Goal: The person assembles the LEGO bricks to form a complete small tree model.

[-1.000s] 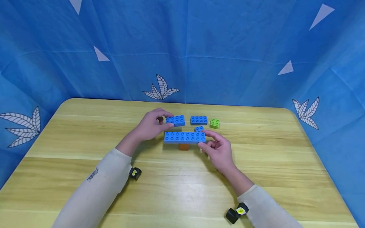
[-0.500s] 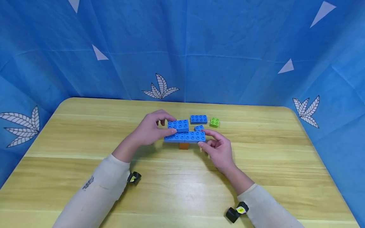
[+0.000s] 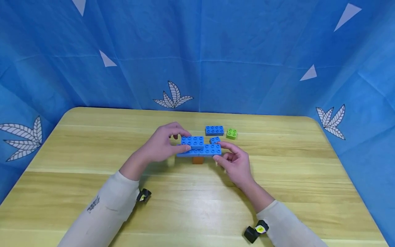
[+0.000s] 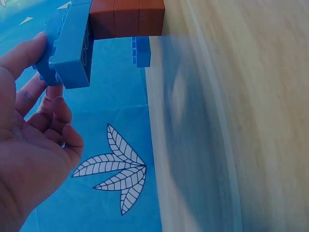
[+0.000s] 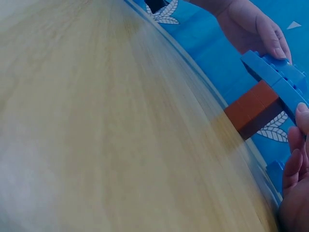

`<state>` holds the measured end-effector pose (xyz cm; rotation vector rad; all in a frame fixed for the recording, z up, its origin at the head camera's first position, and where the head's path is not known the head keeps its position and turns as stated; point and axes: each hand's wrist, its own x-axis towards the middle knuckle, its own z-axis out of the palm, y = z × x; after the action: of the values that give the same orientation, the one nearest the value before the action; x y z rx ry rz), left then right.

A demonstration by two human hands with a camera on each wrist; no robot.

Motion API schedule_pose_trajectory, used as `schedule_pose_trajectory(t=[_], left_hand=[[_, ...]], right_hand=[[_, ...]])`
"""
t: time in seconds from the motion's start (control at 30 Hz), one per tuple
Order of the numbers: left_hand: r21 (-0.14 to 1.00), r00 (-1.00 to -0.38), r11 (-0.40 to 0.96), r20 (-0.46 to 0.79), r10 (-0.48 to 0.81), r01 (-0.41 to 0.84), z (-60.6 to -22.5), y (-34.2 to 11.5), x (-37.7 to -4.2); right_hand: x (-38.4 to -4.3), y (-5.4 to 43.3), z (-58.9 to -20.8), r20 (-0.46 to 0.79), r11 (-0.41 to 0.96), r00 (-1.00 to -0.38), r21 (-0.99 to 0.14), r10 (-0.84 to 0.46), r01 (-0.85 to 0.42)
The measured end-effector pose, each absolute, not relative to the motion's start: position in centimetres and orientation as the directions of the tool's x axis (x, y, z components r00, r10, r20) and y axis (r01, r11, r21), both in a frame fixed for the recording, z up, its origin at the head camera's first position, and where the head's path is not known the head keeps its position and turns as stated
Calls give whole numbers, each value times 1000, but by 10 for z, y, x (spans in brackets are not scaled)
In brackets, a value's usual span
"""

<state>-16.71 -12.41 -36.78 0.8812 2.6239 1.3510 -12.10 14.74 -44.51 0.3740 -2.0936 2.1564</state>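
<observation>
- Since half a second ago, the upper blue brick (image 3: 192, 142) has come lower, toward the row of blue bricks (image 3: 211, 150); the right hand (image 3: 233, 162) stays at its place.
- The left wrist view shows three seams-parted blocks in the brown stack (image 4: 127, 18) under the row; from the head view only a small part appears. It also shows studs between the row and the upper brick, so whether this is fully seated I cannot tell.
- The left hand (image 3: 162, 143) pinches the upper brick at its left end, thumb on the near side, index finger on the far side; its other fingers curl loosely.
- The right hand pinches the row's right end between thumb and index finger.
- The upper brick lies between the left fingertips, above the row's left part, covering the middle joint.
- Behind the row are a small blue brick (image 3: 214, 140), a longer blue brick (image 3: 214, 130) and a green brick (image 3: 231, 133).
</observation>
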Motion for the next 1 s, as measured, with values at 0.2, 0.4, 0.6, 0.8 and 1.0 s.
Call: schedule_pose_trajectory(t=[0.2,0.4,0.6,0.8,1.0], left_hand=[[759,-830,446,217,513,474,-366,-126,-164],[762,-815,437,198,544,477,-364,-126,-162],[760,-808,431,201,554,486,-362,-125,-161],[761,-819,440,204,536,477,-365,-121,-160],[755,-835,463,198,514,464,-367,-118,-157]], right_hand=[[-121,147,-444,256,-33,-962,-967,-97,-254],[-123,146,-445,261,-30,-961,-965,-92,-259],[-123,146,-445,266,-32,-959,-964,-102,-264],[-122,147,-445,266,-35,-959,-964,-100,-264],[-121,147,-445,253,-27,-963,-967,-94,-252]])
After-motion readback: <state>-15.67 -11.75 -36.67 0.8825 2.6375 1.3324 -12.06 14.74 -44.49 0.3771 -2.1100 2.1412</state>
